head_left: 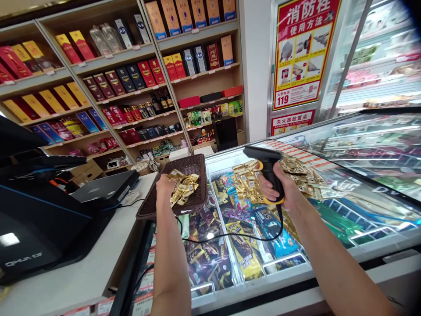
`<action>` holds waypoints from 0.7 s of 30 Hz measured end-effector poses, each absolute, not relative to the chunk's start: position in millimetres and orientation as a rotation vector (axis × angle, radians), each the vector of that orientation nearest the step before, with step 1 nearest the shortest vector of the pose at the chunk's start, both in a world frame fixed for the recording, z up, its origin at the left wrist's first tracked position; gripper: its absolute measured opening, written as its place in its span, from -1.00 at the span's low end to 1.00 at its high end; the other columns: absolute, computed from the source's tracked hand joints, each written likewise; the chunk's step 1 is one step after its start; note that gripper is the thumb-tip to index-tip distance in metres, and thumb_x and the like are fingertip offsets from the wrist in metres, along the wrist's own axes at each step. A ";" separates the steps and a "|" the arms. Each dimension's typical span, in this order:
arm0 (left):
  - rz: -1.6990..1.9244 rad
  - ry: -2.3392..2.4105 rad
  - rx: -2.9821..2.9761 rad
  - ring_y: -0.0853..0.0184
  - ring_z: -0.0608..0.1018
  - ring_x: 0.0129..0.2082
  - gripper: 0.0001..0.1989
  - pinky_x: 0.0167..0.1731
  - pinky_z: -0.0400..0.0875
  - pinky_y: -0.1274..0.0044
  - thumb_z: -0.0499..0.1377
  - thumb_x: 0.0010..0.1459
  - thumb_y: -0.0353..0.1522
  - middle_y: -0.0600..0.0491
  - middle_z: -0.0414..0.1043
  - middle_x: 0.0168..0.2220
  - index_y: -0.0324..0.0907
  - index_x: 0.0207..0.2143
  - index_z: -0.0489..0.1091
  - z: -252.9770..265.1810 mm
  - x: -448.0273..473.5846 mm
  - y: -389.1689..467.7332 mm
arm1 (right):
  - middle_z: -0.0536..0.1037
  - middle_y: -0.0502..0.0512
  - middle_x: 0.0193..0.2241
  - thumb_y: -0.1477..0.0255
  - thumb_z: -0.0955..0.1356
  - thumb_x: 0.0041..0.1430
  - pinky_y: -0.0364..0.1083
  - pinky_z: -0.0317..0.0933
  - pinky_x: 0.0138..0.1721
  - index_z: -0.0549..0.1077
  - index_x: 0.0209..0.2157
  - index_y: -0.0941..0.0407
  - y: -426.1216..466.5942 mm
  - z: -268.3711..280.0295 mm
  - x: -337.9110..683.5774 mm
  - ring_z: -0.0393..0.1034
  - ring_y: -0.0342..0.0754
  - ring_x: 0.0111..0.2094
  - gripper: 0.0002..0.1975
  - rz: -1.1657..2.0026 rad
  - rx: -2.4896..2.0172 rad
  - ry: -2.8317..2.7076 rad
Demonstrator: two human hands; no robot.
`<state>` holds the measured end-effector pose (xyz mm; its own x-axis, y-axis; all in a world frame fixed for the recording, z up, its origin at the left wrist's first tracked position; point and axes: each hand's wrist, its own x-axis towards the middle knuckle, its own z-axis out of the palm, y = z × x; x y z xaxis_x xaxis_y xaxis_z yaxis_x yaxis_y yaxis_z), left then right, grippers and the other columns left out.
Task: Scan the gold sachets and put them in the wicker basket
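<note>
My right hand (281, 186) is wrapped round the grip of a black and yellow barcode scanner (271, 171), held above the glass-topped freezer. Its black cable hangs down and loops to the left. Inside the brown woven basket (197, 164), my left hand (165, 188) has its curled fingers at a small gold packet (176, 174); the fingertips are partly hidden. More gold packets (184, 189) lie loose in the basket beside that hand. Under and behind the scanner, a pile of gold packets (245, 182) rests on the glass, with another gold pile (301, 173) to the right.
A freezer (226, 245) with wrapped ice creams under its glass spans the middle and right. At left, a dark checkout machine (42, 219) stands on a white counter (88, 263). Shelves of boxed goods (123, 79) line the back wall, beside a red poster (302, 57).
</note>
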<state>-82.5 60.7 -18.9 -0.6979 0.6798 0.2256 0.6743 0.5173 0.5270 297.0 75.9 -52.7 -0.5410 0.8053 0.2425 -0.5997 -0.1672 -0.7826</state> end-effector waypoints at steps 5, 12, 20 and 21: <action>1.021 2.960 1.299 -0.20 0.18 0.24 -0.48 0.10 0.15 0.06 0.18 0.13 -0.32 -0.42 0.03 0.26 -0.27 0.14 0.24 -11.4 -57.4 68.1 | 0.10 -0.22 -0.67 -0.02 0.35 0.11 -0.26 -0.20 -0.85 0.36 -0.17 0.04 88.3 -53.4 319.4 -0.25 -0.31 -0.80 -0.55 1.842 -0.025 -0.894; 0.768 1.927 2.041 0.22 0.51 -0.14 -0.70 -0.07 0.38 0.38 -0.01 0.28 -0.22 -0.11 0.47 -0.13 -0.19 -0.21 0.43 -55.8 89.7 90.6 | 0.17 -0.22 -0.66 0.04 0.30 0.21 -0.33 -0.04 -0.82 0.35 -0.15 0.11 99.9 -62.6 317.4 -0.16 -0.34 -0.81 -0.58 1.956 0.151 -0.752; 0.594 2.038 2.048 0.04 0.40 0.01 -0.55 -0.10 0.33 0.33 0.19 0.09 -0.03 -0.21 0.30 -0.02 -0.22 -0.18 0.32 -127.4 146.0 87.9 | 0.15 -0.21 -0.67 -0.07 0.31 0.12 -0.30 -0.09 -0.82 0.35 -0.18 0.08 98.6 -63.9 306.6 -0.20 -0.31 -0.79 -0.50 1.895 -0.093 -0.876; 0.602 2.033 2.018 0.06 0.41 0.00 -0.58 -0.11 0.33 0.34 0.21 0.08 -0.05 -0.20 0.30 -0.03 -0.21 -0.22 0.32 -127.6 143.4 89.7 | 0.14 -0.20 -0.67 -0.09 0.31 0.10 -0.29 -0.09 -0.81 0.35 -0.19 0.07 97.4 -63.5 305.9 -0.20 -0.31 -0.78 -0.48 1.878 -0.150 -0.898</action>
